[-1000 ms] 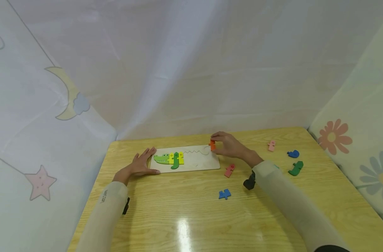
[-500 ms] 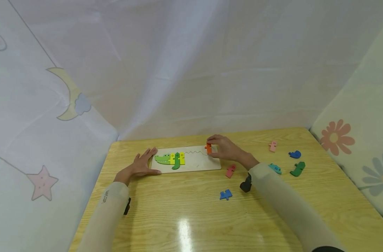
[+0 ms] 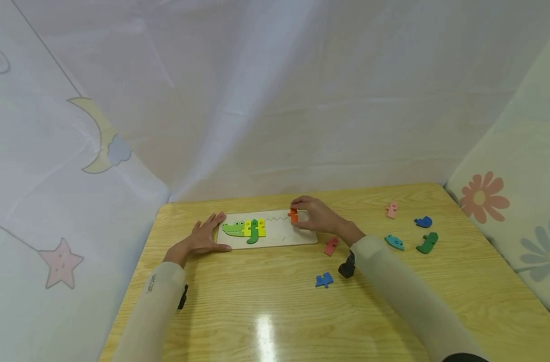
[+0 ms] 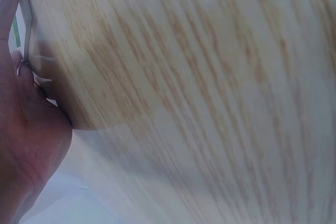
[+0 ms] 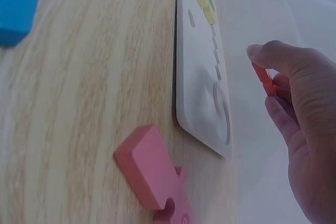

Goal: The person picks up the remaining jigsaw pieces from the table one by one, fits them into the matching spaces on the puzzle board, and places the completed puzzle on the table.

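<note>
A pale wooden puzzle board [image 3: 275,236] lies near the back of the table, with a printed wavy outline on its right part. On its left part sit a green crocodile head [image 3: 233,229], yellow body pieces [image 3: 262,228] and a green leg piece [image 3: 253,232]. My left hand [image 3: 202,236] rests at the board's left end, thumb and fingers spread along its corners. Above the right part of the board, my right hand [image 3: 319,215] pinches an orange puzzle piece [image 3: 294,216] between thumb and fingers. In the right wrist view that orange piece [image 5: 265,80] is held up off the board.
Right of the board lie a red piece [image 3: 331,246] and, nearer me, a blue piece [image 3: 324,280]. Farther right are pink [image 3: 391,210], teal [image 3: 394,242], dark blue [image 3: 423,221] and dark green [image 3: 427,242] pieces. A white cloth [image 3: 275,100] hangs behind the table.
My right hand has carried the orange piece leftward over the board, from its right end toward the yellow pieces. The left hand has kept its place at the board's left end.
</note>
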`<state>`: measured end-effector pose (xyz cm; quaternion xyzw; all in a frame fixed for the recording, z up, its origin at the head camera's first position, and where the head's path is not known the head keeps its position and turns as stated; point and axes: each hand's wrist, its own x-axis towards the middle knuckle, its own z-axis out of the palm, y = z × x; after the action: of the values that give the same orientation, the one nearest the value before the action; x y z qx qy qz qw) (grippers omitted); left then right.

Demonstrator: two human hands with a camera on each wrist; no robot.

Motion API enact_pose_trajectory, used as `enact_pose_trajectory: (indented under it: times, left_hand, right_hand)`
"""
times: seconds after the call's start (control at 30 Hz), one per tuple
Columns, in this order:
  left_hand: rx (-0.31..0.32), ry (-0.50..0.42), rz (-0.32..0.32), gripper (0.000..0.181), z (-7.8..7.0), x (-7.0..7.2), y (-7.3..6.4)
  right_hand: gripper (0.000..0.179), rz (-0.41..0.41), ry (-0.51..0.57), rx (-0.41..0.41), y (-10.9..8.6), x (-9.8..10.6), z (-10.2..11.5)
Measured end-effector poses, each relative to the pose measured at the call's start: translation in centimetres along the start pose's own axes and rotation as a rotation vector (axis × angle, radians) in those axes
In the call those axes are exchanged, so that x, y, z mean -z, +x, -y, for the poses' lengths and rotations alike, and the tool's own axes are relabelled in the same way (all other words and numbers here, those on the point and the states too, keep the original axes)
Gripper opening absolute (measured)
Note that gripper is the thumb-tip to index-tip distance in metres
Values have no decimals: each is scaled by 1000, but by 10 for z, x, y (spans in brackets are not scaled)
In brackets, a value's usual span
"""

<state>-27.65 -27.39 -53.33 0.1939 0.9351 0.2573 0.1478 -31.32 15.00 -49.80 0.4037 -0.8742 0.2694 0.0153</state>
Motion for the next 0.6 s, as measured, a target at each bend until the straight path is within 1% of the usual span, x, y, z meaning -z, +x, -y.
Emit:
enact_pose_trajectory:
  times: [0.1, 0.2, 0.33, 0.6]
  left_hand:
    - [2, 1, 0, 119, -1, 1, -1]
    - [0, -4, -2, 118, -4, 2, -1]
    - [-9, -11, -12, 118, -6, 2, 0]
    - [-3, 22, -9, 120, -1, -1, -1]
  right_hand:
    - [56, 5, -12, 10, 2, 0, 2]
    - [55, -7, -17, 12, 4, 0, 4]
    - [56, -22, 5, 6, 7, -1, 6]
    - [56, -6, 19, 6, 10, -7, 10]
